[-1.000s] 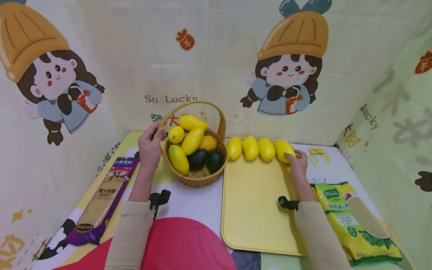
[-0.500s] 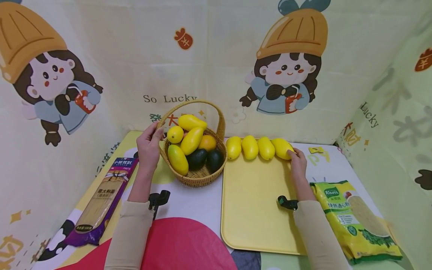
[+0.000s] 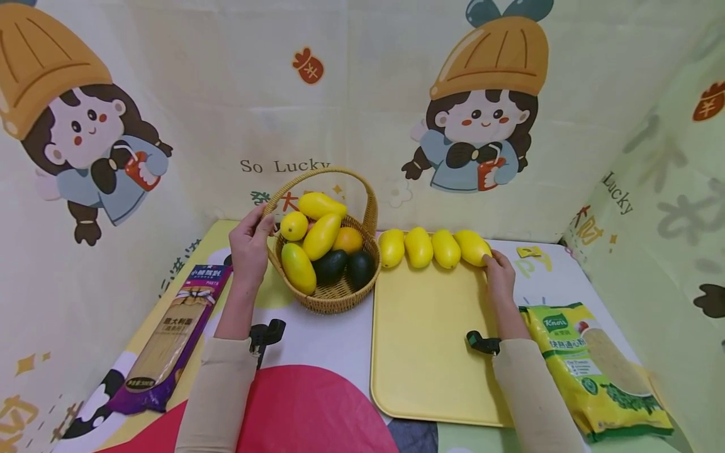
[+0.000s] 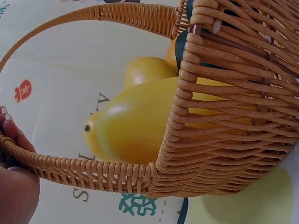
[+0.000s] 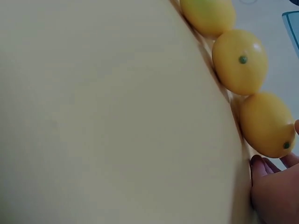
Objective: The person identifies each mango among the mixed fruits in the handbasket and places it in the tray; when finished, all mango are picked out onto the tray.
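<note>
In the head view, my left hand grips the left side of the handle of a wicker basket. Heaped in it are yellow mangoes, an orange and dark avocados. Several more yellow mangoes lie side by side along the far edge of a yellow tray. The rightmost mango lies aslant, and my right hand pinches its near right end. Up close in the right wrist view, the fingers sit about the tip of that mango.
A purple pasta packet lies on the left of the table. To the right is a yellow-green Knorr bag, with a small yellow piece farther back. Printed cloth walls stand behind and at both sides.
The rightmost mango has turned aslant and shifted slightly left. My right thumb has slipped from its front to its right end. The left hand and basket have stayed nearly still.
</note>
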Demonstrator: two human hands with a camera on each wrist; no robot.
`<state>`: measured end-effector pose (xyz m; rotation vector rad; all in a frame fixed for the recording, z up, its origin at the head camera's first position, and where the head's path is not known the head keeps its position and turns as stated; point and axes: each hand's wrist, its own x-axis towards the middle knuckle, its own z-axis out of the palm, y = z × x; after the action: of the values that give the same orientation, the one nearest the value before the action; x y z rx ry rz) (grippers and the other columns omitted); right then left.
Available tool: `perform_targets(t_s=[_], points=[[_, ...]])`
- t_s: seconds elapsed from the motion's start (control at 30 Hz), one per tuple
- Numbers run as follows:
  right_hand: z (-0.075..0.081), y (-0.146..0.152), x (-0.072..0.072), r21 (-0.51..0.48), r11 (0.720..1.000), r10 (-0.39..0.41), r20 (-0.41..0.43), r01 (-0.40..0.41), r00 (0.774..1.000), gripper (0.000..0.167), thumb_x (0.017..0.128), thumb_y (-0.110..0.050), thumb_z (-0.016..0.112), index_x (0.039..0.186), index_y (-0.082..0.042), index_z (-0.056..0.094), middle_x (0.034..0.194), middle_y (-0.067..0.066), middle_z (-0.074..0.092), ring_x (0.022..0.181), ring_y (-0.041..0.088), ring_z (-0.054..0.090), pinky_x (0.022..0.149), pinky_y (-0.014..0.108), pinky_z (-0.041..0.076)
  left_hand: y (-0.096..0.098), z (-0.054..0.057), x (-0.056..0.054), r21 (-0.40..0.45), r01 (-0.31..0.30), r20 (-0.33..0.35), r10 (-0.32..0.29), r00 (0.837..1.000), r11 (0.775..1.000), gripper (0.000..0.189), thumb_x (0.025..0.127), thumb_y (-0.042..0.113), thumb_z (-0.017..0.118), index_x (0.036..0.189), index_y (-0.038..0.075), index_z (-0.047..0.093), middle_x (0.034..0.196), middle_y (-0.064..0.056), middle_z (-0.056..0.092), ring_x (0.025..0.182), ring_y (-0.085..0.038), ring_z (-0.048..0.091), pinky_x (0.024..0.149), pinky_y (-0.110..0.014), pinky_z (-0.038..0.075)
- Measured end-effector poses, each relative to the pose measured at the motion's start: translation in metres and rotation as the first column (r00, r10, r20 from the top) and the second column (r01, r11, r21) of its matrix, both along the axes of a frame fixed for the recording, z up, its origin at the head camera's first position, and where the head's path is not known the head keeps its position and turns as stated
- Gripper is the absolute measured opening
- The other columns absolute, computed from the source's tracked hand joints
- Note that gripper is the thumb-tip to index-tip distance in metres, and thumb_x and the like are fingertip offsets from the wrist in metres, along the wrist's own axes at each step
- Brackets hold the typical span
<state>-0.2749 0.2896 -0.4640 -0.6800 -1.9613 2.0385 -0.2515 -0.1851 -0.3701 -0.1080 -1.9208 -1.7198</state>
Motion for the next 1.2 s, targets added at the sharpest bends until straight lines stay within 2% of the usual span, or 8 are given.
perform_targets(t_s=[0.23,0.37,0.6,0.7,0.87,1.0,1.1,1.2], points=[[-0.001,0.000,0.008,-0.106,0.994,-0.028,-0.037,0.024,0.999,0.055,0.102,-0.021,0.045,0.154,-0.006,0.034,0.160,0.013,0.030,0.145,0.021,0.036,0.121,0.030,0.031,0.002,0.000,0.001,-0.002,0.000,-0.004,0.000,1.000,1.000,0.037,0.100,0.032,0.058,0.130,0.011,0.066,0.086,0.008,0.058,0.081,-0.010,0.052,0.072,-0.014,0.047],[0.001,-0.005,0.016,-0.089,0.995,-0.056,-0.022,0.054,0.998,0.054,0.102,-0.020,0.044,0.153,-0.003,0.035,0.156,0.016,0.035,0.135,0.020,0.044,0.119,0.031,0.035,0.001,0.000,0.002,0.003,0.006,-0.004,-0.006,1.000,1.000,0.037,0.100,0.032,0.058,0.130,0.010,0.066,0.085,0.007,0.058,0.081,-0.010,0.051,0.072,-0.015,0.047],[0.016,-0.007,0.031,-0.077,0.995,-0.068,0.018,0.069,0.998,0.056,0.100,-0.020,0.046,0.153,-0.006,0.034,0.133,0.005,0.046,0.111,0.015,0.052,0.107,0.028,0.044,0.000,0.003,0.003,-0.008,0.003,0.024,-0.003,1.000,1.000,0.037,0.100,0.029,0.058,0.132,0.010,0.065,0.085,0.009,0.058,0.082,-0.009,0.052,0.074,-0.015,0.048],[0.020,-0.005,0.036,-0.085,0.993,-0.086,0.005,0.086,0.996,0.055,0.100,-0.020,0.048,0.151,-0.006,0.037,0.124,0.000,0.049,0.110,0.014,0.053,0.104,0.027,0.045,0.002,0.009,0.008,-0.006,0.011,0.036,-0.011,0.999,1.000,0.036,0.101,0.025,0.057,0.131,0.007,0.064,0.084,0.008,0.057,0.081,-0.009,0.051,0.072,-0.014,0.047],[0.025,-0.003,0.043,-0.026,0.997,-0.071,-0.042,0.070,0.997,0.052,0.101,-0.022,0.051,0.150,-0.010,0.041,0.142,0.008,0.047,0.125,0.018,0.048,0.114,0.033,0.040,0.007,0.023,0.019,-0.017,0.029,0.025,-0.029,0.999,0.999,0.035,0.102,0.021,0.056,0.130,0.002,0.063,0.083,0.006,0.057,0.079,-0.010,0.051,0.071,-0.014,0.046],[0.031,-0.008,0.048,0.091,0.995,-0.035,-0.060,0.040,0.998,0.050,0.101,-0.023,0.052,0.149,-0.012,0.043,0.152,0.013,0.044,0.131,0.017,0.045,0.118,0.035,0.036,0.009,0.025,0.021,-0.015,0.033,0.016,-0.033,0.999,0.999,0.034,0.102,0.019,0.056,0.130,0.002,0.064,0.082,0.007,0.057,0.078,-0.011,0.050,0.070,-0.013,0.045],[0.037,-0.016,0.052,0.163,0.986,-0.016,-0.100,0.032,0.995,0.047,0.100,-0.020,0.053,0.146,-0.012,0.047,0.148,0.011,0.048,0.129,0.016,0.049,0.114,0.028,0.039,0.009,0.026,0.021,-0.007,0.035,0.011,-0.035,0.999,0.999,0.034,0.102,0.017,0.056,0.129,0.000,0.063,0.081,0.007,0.057,0.078,-0.010,0.051,0.070,-0.014,0.046],[0.041,-0.028,0.055,0.168,0.986,0.015,-0.198,0.019,0.980,0.042,0.100,-0.014,0.055,0.141,-0.008,0.052,0.140,0.010,0.053,0.126,0.017,0.053,0.105,0.016,0.043,0.010,0.026,0.021,0.004,0.039,0.009,-0.039,0.999,0.999,0.033,0.102,0.016,0.056,0.128,-0.002,0.063,0.081,0.005,0.056,0.077,-0.009,0.051,0.070,-0.014,0.046]])
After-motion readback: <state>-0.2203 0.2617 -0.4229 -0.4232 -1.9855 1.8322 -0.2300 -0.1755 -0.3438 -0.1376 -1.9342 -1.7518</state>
